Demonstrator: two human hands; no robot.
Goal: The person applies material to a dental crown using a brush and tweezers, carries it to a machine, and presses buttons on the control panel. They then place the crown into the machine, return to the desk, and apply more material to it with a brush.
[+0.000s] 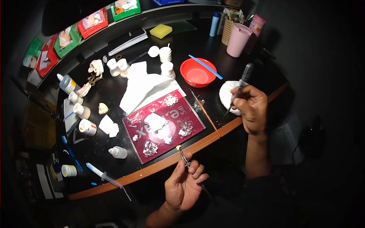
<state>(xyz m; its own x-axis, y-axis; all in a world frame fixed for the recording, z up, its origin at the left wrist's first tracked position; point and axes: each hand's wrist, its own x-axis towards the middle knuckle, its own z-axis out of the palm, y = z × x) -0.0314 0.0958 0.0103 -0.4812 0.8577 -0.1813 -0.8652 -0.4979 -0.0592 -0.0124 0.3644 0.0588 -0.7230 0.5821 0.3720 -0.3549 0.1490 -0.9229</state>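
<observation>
My left hand, palm up below the table's front edge, grips metal forceps. At their tip sits a small yellowish tooth-like piece. My right hand pinches a dark-handled fine brush like a pen, its tip pointing down toward the tabletop. Just behind the brush lies a round white pad, partly hidden by my fingers. Between the hands is a dark red slab with crumpled foil and white tissue on it. A second brush with a copper-coloured handle lies across the wooden edge.
A red bowl with a blue stick across it stands behind the slab. Pink tumblers are at the back right. Small bottles and jars, a dental model and a syringe sit on the left. Coloured bins line the back.
</observation>
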